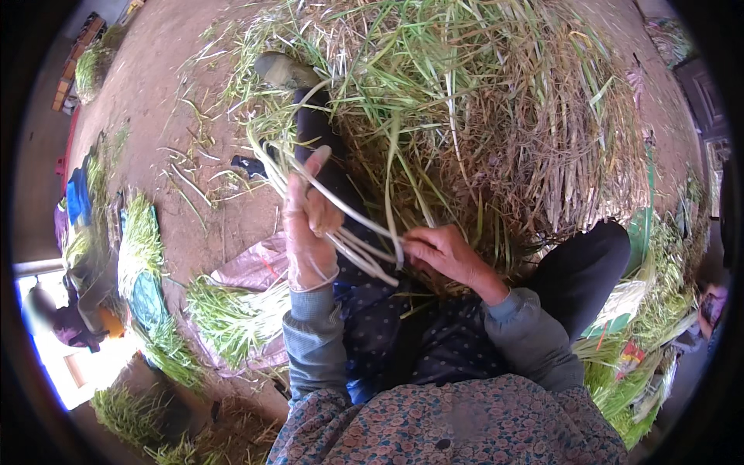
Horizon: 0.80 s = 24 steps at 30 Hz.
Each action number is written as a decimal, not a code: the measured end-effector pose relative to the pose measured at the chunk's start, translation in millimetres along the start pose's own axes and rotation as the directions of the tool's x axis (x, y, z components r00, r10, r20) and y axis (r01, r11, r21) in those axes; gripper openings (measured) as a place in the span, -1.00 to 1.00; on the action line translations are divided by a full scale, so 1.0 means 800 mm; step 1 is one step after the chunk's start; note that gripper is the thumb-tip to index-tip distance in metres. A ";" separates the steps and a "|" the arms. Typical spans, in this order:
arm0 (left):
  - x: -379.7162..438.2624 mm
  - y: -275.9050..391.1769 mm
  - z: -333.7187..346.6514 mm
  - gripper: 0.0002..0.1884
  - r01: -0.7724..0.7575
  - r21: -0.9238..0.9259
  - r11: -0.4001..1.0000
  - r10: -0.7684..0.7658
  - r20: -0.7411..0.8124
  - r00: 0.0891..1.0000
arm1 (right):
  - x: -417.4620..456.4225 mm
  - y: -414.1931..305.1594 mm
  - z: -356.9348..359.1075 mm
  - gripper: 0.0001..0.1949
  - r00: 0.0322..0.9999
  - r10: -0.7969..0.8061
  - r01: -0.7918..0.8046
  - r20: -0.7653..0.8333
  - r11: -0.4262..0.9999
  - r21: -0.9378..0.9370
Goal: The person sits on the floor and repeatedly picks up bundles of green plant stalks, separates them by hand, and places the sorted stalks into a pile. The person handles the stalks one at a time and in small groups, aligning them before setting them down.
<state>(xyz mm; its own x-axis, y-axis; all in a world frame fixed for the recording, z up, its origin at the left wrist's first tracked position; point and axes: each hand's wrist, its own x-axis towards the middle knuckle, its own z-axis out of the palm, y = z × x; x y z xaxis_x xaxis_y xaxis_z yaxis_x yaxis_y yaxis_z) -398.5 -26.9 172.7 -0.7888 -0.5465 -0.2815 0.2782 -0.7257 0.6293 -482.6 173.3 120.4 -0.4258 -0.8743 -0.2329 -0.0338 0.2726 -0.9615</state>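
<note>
My left hand [311, 226], in a thin clear plastic glove, is closed around several long pale stalks [363, 250]. Their white ends stick out to the right, towards my lap, and their leafy ends droop beyond my fingers. With the thumb and fingers of my right hand [444, 253] I pinch the end of one stalk that reaches across from the left hand. A bent pale stalk [392, 215] hangs beside those fingertips. Behind my hands spreads a big heap of green and brown long-leaved plants [494, 116], its dry stems towards the right. My right palm is hidden.
My outstretched leg [314, 125] runs up against the heap. Trimmed green bundles [238, 319] lie on a pinkish sheet [253, 261] at left, with more bundles [633, 349] at right. Scraps [192, 186] litter the earth floor. Other people [75, 314] are at the left and right edges.
</note>
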 end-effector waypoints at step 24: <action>0.042 0.126 0.008 -0.30 -0.106 -0.405 0.908 0.324 0.519 0.791 | -0.026 0.023 -0.028 -0.84 0.777 -0.356 0.029 -0.519 0.845 -0.535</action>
<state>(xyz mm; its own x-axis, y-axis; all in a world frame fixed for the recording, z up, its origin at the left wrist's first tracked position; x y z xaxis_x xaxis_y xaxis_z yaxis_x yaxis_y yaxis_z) -400.4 -115.5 231.7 -0.8181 -0.4504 0.3576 0.5586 -0.7702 0.3080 -494.5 205.8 110.7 -0.7885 -0.5677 0.2367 -0.5243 0.4192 -0.7412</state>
